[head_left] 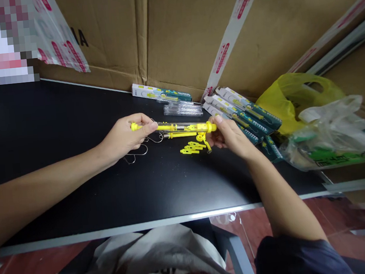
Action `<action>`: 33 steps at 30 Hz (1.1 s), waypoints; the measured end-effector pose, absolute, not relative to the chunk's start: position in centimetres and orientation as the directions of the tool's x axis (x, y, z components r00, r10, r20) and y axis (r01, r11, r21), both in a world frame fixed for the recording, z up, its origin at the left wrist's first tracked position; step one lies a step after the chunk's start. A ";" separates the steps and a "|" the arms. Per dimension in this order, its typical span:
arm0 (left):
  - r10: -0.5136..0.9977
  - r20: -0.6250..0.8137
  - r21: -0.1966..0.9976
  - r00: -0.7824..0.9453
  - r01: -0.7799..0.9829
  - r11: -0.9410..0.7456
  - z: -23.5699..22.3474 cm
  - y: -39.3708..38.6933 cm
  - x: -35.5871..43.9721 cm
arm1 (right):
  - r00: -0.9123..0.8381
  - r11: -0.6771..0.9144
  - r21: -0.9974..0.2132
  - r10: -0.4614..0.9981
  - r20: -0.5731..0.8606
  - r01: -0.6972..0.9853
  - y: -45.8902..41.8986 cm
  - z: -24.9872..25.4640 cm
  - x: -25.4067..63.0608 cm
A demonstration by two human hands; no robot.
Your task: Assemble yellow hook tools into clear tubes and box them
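Between my two hands a clear plastic tube (186, 127) with yellow end caps and a yellow part inside is held level above the black table. My left hand (130, 133) pinches its left end near the yellow cap. The fingers of my right hand (229, 133) close on the yellow cap at its right end. Just below the tube, another yellow rod (184, 134) lies on the table, partly covered. Several small flat yellow pieces (192, 147) lie in front of it. Bent metal wire hooks (138, 153) rest beside my left hand.
Printed narrow boxes (248, 115) are piled at the right, and one more narrow box (160, 92) lies against the large carton (178, 29). Clear tubes (183, 109) lie nearby. Yellow (270, 96) and clear plastic bags (337, 139) sit at the far right.
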State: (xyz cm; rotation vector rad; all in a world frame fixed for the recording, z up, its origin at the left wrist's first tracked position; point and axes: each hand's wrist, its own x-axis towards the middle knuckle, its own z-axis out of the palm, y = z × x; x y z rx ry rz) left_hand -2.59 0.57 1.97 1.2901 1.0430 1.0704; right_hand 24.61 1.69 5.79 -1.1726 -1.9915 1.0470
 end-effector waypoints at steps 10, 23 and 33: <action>0.981 0.012 0.999 0.194 -0.034 -0.005 2.0 0.6 -2.6 | -0.475 0.298 -0.885 0.874 0.103 0.358 1.7 6.5 25.1; 0.981 0.012 1.000 0.196 -0.015 -0.010 1.9 0.6 -2.6 | -0.444 0.345 -0.826 0.886 0.130 0.447 1.6 6.0 24.8; 0.981 0.022 1.000 0.195 -0.024 -0.017 1.8 0.7 -2.6 | -0.477 0.348 -0.852 0.868 0.136 0.391 1.7 6.1 25.0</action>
